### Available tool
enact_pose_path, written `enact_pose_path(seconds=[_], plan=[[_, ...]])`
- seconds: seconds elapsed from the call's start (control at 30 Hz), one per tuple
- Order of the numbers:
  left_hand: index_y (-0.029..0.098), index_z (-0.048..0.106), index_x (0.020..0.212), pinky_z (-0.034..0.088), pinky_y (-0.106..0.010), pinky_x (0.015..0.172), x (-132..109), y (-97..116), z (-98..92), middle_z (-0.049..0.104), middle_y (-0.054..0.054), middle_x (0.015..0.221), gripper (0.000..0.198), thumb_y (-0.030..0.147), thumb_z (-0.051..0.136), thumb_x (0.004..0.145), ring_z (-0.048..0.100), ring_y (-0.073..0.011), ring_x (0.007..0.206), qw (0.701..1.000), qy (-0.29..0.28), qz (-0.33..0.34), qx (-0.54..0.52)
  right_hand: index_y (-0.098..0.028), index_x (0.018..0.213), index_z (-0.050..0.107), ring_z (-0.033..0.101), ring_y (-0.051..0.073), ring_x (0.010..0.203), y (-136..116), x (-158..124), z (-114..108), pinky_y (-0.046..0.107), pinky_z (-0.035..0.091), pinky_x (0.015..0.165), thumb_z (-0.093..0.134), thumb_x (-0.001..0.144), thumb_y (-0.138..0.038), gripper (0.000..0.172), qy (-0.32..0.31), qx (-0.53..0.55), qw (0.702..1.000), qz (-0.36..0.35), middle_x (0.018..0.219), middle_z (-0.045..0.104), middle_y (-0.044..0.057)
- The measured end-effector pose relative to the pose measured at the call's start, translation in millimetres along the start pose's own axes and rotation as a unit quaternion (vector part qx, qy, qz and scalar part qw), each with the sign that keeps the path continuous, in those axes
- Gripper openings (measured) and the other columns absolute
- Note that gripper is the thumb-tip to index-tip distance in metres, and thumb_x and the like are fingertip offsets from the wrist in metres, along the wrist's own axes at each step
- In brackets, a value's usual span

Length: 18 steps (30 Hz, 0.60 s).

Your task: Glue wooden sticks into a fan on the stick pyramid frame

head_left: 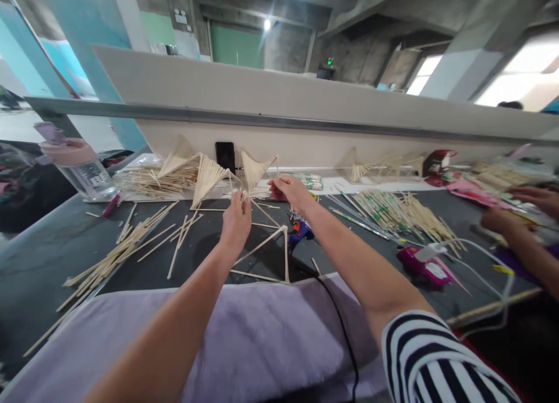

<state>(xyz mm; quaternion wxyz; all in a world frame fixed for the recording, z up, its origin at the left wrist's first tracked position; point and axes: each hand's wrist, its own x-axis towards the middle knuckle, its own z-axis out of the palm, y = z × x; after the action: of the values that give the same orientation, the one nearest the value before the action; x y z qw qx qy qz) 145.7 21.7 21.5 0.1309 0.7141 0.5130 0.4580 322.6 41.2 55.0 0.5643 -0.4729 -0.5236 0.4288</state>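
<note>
A model made of thin wooden sticks (pixel 209 177) stands in the middle of the table, with fan-shaped panels and open triangles. My left hand (pixel 237 218) is closed on its stick frame near the centre, fingertips at a joint. To the right, my right hand (pixel 293 192) is pinched beside another fan panel (pixel 254 170); whatever its fingertips hold is too small to make out. Nearer to me, a triangle of sticks (pixel 286 254) reaches toward the purple cloth. A blue glue gun (pixel 300 233) lies under my right forearm, its black cord (pixel 336 310) trailing over the cloth (pixel 262 339).
Loose sticks (pixel 117 251) lie at left, near a water bottle (pixel 82 170). A phone (pixel 225 156) leans against the back board. Wrapped sticks (pixel 384 214) and a magenta power strip (pixel 425 267) are at right. Another person's hands (pixel 502 219) work at the far right.
</note>
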Motion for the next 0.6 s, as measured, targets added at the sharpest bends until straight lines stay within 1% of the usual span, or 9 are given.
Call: enact_pose_path(seconds=[0.07, 0.13, 0.2, 0.27, 0.33, 0.4, 0.47, 0.5, 0.6], plan=[[0.017, 0.051, 0.111, 0.041, -0.029, 0.067, 0, -1, 0.7, 0.066, -0.012, 0.089, 0.029, 0.031, 0.039, 0.089, 0.063, -0.0238, 0.081, 1.0, -0.001, -0.003, -0.006, -0.016, 0.082, 0.063, 0.057, 0.009, 0.056, -6, -17, -13, 0.021, 0.046, 0.053, 0.06, 0.076, -0.037, 0.022, 0.011, -0.057, 0.998, -0.02, 0.068, 0.061, 0.001], [0.017, 0.051, 0.111, 0.041, -0.029, 0.067, 1, -1, 0.8, 0.066, -0.012, 0.088, 0.029, 0.031, 0.04, 0.089, 0.063, -0.0243, 0.08, 1.0, 0.001, -0.001, -0.011, -0.017, 0.084, 0.064, 0.056, 0.009, 0.054, -3, -38, -29, 0.021, 0.045, 0.051, 0.059, 0.076, -0.033, 0.019, 0.016, -0.132, 0.991, -0.021, 0.068, 0.061, 0.0], [0.017, 0.052, 0.11, 0.041, -0.03, 0.067, 1, -2, 0.7, 0.066, -0.013, 0.089, 0.028, 0.031, 0.039, 0.089, 0.063, -0.0245, 0.08, 1.0, 0.004, 0.009, -0.017, -0.018, 0.085, 0.063, 0.055, 0.01, 0.052, 7, -61, -49, 0.022, 0.045, 0.049, 0.057, 0.075, -0.027, 0.016, 0.028, -0.209, 0.977, 0.019, 0.063, 0.059, -0.001], [0.017, 0.052, 0.107, 0.041, -0.03, 0.068, 1, -2, 0.6, 0.066, -0.013, 0.09, 0.027, 0.031, 0.038, 0.089, 0.063, -0.0247, 0.081, 1.0, 0.008, 0.019, -0.021, -0.019, 0.089, 0.064, 0.057, 0.013, 0.055, 21, -83, -73, 0.025, 0.046, 0.049, 0.055, 0.073, -0.023, 0.019, 0.068, -0.287, 0.954, 0.054, 0.064, 0.06, 0.0], [0.016, 0.053, 0.106, 0.041, -0.03, 0.069, 1, -2, 0.5, 0.066, -0.013, 0.089, 0.026, 0.03, 0.038, 0.089, 0.063, -0.0247, 0.081, 0.999, 0.012, 0.023, -0.023, -0.02, 0.091, 0.064, 0.059, 0.015, 0.057, 34, -102, -100, 0.027, 0.048, 0.051, 0.052, 0.072, -0.019, 0.022, 0.105, -0.324, 0.937, 0.079, 0.066, 0.061, 0.002], [0.015, 0.052, 0.107, 0.041, -0.03, 0.068, 1, -3, 0.2, 0.066, -0.014, 0.087, 0.027, 0.03, 0.037, 0.09, 0.063, -0.0245, 0.079, 0.999, 0.01, 0.024, -0.025, -0.021, 0.086, 0.064, 0.058, 0.016, 0.054, 42, -117, -126, 0.03, 0.048, 0.048, 0.051, 0.071, -0.016, 0.02, 0.128, -0.343, 0.925, 0.1, 0.068, 0.062, 0.004], [0.015, 0.052, 0.108, 0.041, -0.029, 0.067, 0, -3, -0.1, 0.066, -0.013, 0.086, 0.028, 0.03, 0.037, 0.09, 0.063, -0.024, 0.078, 0.999, 0.006, 0.026, -0.026, -0.023, 0.081, 0.064, 0.059, 0.018, 0.052, 47, -126, -147, 0.032, 0.047, 0.047, 0.05, 0.071, -0.014, 0.02, 0.145, -0.372, 0.909, 0.12, 0.066, 0.062, 0.006], [0.015, 0.052, 0.108, 0.041, -0.029, 0.066, 0, -3, -0.2, 0.066, -0.013, 0.085, 0.028, 0.03, 0.038, 0.09, 0.064, -0.0238, 0.077, 0.999, 0.005, 0.027, -0.027, -0.023, 0.081, 0.065, 0.06, 0.019, 0.053, 48, -128, -155, 0.032, 0.047, 0.047, 0.049, 0.071, -0.014, 0.021, 0.152, -0.403, 0.893, 0.128, 0.066, 0.063, 0.006], [0.016, 0.052, 0.108, 0.041, -0.028, 0.065, 0, -4, 0.0, 0.066, -0.012, 0.085, 0.026, 0.03, 0.039, 0.089, 0.064, -0.023, 0.075, 0.999, 0.006, 0.027, -0.025, -0.023, 0.085, 0.067, 0.064, 0.022, 0.064, 51, -117, -165, 0.034, 0.049, 0.055, 0.046, 0.074, -0.014, 0.025, 0.159, -0.498, 0.842, 0.134, 0.071, 0.066, 0.008]])
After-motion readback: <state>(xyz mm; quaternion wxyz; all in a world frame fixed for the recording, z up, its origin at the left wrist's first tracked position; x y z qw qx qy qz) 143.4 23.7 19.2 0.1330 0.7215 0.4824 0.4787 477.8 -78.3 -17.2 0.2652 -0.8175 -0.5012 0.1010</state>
